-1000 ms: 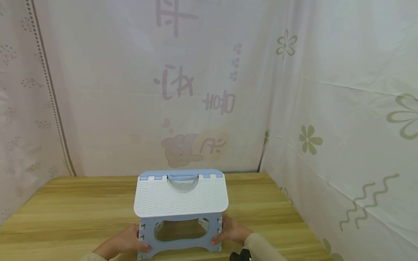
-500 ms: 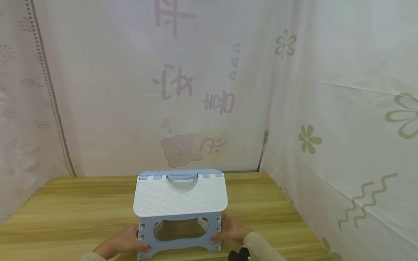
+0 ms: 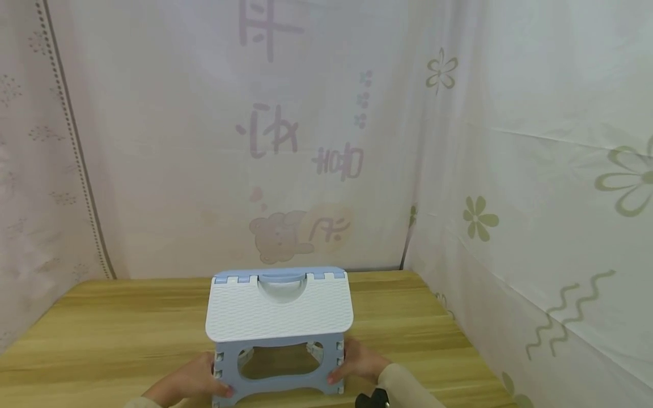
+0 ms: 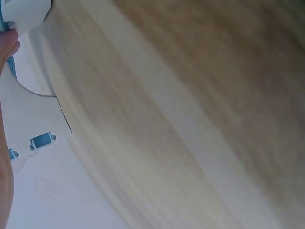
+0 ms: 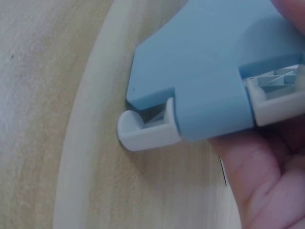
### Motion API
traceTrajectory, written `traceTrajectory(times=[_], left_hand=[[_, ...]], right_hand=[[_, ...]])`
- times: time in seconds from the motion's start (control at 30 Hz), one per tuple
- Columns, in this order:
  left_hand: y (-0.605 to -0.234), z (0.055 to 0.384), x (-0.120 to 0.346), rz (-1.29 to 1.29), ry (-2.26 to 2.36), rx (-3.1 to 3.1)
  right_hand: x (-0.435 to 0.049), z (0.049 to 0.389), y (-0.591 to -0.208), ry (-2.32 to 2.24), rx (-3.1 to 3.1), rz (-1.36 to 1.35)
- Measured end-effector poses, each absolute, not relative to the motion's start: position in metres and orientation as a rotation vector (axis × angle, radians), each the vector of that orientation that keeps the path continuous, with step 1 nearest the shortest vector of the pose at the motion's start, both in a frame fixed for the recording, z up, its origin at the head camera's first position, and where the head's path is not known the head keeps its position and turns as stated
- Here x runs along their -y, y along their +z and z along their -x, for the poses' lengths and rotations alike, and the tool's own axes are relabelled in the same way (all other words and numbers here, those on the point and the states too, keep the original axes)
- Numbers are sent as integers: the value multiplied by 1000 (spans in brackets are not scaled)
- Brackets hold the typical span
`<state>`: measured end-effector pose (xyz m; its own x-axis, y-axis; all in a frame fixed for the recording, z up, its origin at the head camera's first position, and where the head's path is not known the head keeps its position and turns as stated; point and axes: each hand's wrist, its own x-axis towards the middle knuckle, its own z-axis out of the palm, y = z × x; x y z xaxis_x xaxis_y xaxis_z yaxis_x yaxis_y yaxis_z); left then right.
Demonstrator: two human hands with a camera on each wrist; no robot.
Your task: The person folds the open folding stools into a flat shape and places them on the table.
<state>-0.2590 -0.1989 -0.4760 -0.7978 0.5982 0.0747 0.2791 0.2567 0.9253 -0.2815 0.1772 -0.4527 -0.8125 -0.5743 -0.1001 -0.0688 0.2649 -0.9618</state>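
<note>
A folding step stool (image 3: 279, 310) in white and light blue stands near the table's front edge in the head view. Its textured white top panel slopes towards me, with a handle cut-out at the blue rear edge. Below that, the blue leg panel (image 3: 285, 382) has a large oval opening. My left hand (image 3: 190, 378) grips the left side of this leg, thumb on the front face. On the opposite side my right hand (image 3: 361, 362) holds the leg the same way. The right wrist view shows white hinge knuckles (image 5: 150, 131) along the blue leg's edge, beside my fingers.
The stool is on a wood-grain table (image 3: 127, 323). Pale patterned curtains (image 3: 168, 141) hang behind it and along both sides. A small black object (image 3: 372, 399) is by my right sleeve at the bottom of the head view.
The head view has shifted slightly, so everything appears a little further left. Both hands keep their hold and the stool stays as it was.
</note>
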Motion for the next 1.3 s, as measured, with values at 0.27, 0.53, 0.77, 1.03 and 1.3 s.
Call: traceTrajectory(times=[0.27, 0.53, 0.77, 1.03, 1.3], left_hand=[[-474, 257, 199, -800, 1561, -2279], [-475, 257, 199, -781, 1561, -2268], [-475, 258, 199, -817, 1547, -2277], [-476, 259, 200, -803, 1544, -2258], [-479, 258, 201, -778, 1544, -2259]], right_hand=[[-175, 284, -451, -1579, -2093, 617], [-174, 283, -451, -1560, -2117, 578], [-174, 283, -452, -1556, -2109, 560], [-174, 282, -453, -1569, -2098, 552], [-175, 280, -453, -1573, -2081, 551]])
